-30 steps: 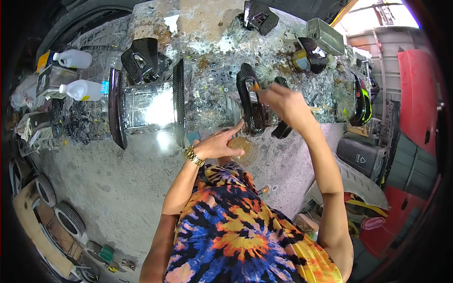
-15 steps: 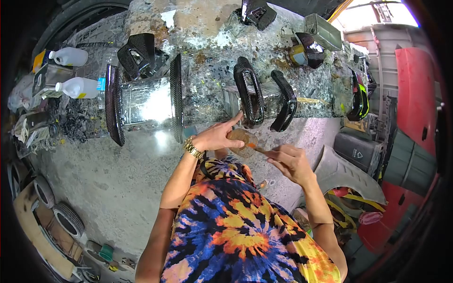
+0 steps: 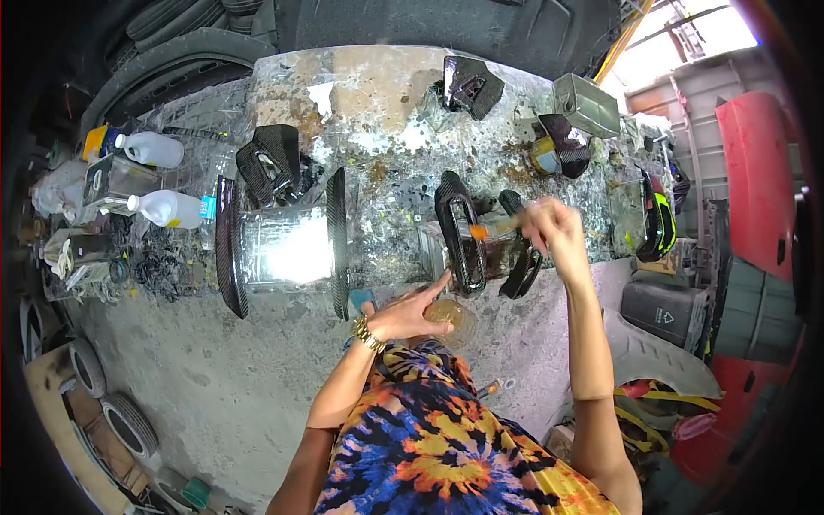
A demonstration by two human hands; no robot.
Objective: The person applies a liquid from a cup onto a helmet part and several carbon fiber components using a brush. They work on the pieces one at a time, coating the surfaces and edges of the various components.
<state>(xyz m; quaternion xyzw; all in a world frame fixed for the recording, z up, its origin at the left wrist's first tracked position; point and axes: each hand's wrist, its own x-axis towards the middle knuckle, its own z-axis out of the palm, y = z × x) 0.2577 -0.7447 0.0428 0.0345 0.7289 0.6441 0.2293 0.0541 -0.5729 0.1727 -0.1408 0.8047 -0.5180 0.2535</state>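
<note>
My right hand (image 3: 554, 232) is closed on a brush (image 3: 498, 228) with an orange part near its tip, which lies over the upper right side of a glossy black oval frame (image 3: 461, 236). Below that frame, my left hand (image 3: 410, 314) holds a clear round cup (image 3: 451, 321) with amber liquid, thumb over its rim and index finger stretched toward the frame's lower end. A curved black part (image 3: 522, 273) stands just right of the frame, partly hidden behind my right hand.
Two long dark strips (image 3: 228, 249) (image 3: 336, 240) flank a shiny metal can at left. White jugs (image 3: 167, 209) stand farther left. More black parts (image 3: 473, 87), a metal tin (image 3: 586, 106) and a yellow-labelled jar (image 3: 544, 156) sit on the stained table (image 3: 369, 81).
My right hand has moved up with the brush, from the cup to the oval frame. The view has shifted, so the table and the cup appear lower.
</note>
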